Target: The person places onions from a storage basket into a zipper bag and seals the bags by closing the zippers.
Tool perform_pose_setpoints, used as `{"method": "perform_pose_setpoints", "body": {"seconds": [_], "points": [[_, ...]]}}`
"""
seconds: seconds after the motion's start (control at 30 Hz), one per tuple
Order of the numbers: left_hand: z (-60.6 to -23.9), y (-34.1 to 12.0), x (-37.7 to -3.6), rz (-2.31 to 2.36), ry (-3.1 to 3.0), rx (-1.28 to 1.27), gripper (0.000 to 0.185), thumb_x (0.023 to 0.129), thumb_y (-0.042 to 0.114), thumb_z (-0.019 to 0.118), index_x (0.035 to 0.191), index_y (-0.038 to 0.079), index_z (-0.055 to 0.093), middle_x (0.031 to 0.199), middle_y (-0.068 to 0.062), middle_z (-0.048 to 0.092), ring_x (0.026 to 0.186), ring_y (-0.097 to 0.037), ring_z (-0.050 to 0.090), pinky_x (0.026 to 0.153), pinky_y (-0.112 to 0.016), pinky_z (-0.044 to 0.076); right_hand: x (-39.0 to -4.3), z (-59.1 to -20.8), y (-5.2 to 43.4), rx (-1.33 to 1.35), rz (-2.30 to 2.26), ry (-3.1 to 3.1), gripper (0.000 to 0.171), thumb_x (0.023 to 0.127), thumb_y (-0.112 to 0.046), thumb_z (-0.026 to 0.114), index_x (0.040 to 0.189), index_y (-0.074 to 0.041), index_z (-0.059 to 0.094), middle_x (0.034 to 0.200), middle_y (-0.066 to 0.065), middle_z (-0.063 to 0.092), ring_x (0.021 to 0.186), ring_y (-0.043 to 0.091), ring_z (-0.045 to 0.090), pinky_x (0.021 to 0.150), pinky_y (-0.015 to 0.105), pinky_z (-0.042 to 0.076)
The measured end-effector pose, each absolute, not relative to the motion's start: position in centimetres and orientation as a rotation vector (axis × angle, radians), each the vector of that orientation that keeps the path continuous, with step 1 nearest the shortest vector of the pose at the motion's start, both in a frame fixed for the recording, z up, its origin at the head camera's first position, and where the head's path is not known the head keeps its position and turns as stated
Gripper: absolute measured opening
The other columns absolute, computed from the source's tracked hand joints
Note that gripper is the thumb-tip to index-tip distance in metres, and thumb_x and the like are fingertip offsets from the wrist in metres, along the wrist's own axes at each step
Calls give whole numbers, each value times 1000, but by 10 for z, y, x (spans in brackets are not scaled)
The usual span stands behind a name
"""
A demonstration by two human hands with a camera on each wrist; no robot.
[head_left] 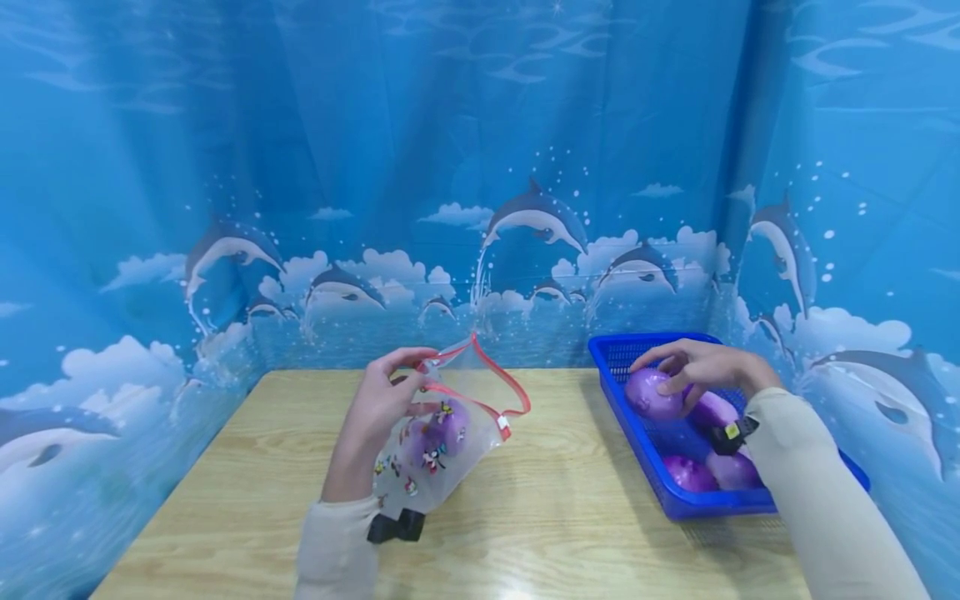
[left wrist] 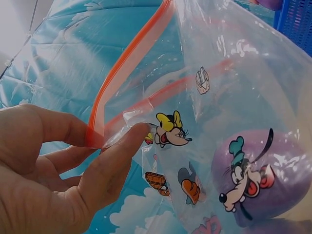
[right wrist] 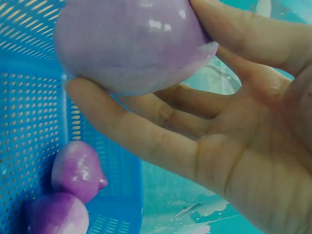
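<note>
My left hand (head_left: pixel 375 408) pinches the red zip edge of a clear cartoon-printed bag (head_left: pixel 442 433) and holds it open above the wooden table (head_left: pixel 525 533). In the left wrist view the thumb and forefinger of my left hand (left wrist: pixel 105 139) grip the bag (left wrist: pixel 204 97) at its red strip, and a purple onion (left wrist: pixel 258 175) lies inside. My right hand (head_left: pixel 693 367) grips a purple onion (head_left: pixel 651 394) over the blue basket (head_left: pixel 660 492). The right wrist view shows that onion (right wrist: pixel 131 44) held by the fingertips of my right hand (right wrist: pixel 146 92).
The blue basket (right wrist: pixel 29 117) at the right holds several more purple onions (head_left: pixel 690 473) (right wrist: pixel 78 170). A blue dolphin-print curtain (head_left: pixel 480 167) closes in the table on the back and both sides.
</note>
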State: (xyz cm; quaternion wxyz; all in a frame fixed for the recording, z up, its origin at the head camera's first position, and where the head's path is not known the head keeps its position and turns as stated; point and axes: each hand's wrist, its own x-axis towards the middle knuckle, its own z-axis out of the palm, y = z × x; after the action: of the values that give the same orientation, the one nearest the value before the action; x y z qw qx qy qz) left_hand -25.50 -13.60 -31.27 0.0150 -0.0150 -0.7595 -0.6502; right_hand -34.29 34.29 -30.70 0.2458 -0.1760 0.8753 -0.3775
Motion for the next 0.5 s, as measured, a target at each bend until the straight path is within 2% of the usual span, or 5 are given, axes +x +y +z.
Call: {"method": "perform_pose_setpoints", "body": {"seconds": [0.1,0.2,0.3,0.5], "points": [[-313,-135,-255,-2017,-2368,-50,37,103,7,54,139,13,62,134,-16,51,110,-31,64,82,-37,67,-341,-301,340,-519,-1020,2401,56,94,-13,68,148,-9,53,153,29,43,131,40,53,86,49,66],[-314,-133,-256,-2009,-2373,-41,37,103,7,54,138,14,63,132,-15,52,112,-34,64,81,-36,67,-340,-296,335,-565,-1006,2409,56,93,-14,68,147,-10,54,148,28,49,124,33,58,87,47,66],[-315,-132,-257,-2001,-2379,-36,37,103,7,55,138,14,63,131,-14,52,114,-35,64,81,-35,67,-341,-292,327,-620,-1001,2404,58,91,-11,68,148,-10,53,152,29,44,127,34,56,86,46,67],[-317,-132,-258,-2004,-2375,-54,37,103,6,54,138,13,63,131,-15,52,112,-34,64,81,-36,67,-340,-285,307,-678,-1000,2420,62,88,-8,70,148,-11,54,161,29,32,138,46,46,84,45,67]]}}
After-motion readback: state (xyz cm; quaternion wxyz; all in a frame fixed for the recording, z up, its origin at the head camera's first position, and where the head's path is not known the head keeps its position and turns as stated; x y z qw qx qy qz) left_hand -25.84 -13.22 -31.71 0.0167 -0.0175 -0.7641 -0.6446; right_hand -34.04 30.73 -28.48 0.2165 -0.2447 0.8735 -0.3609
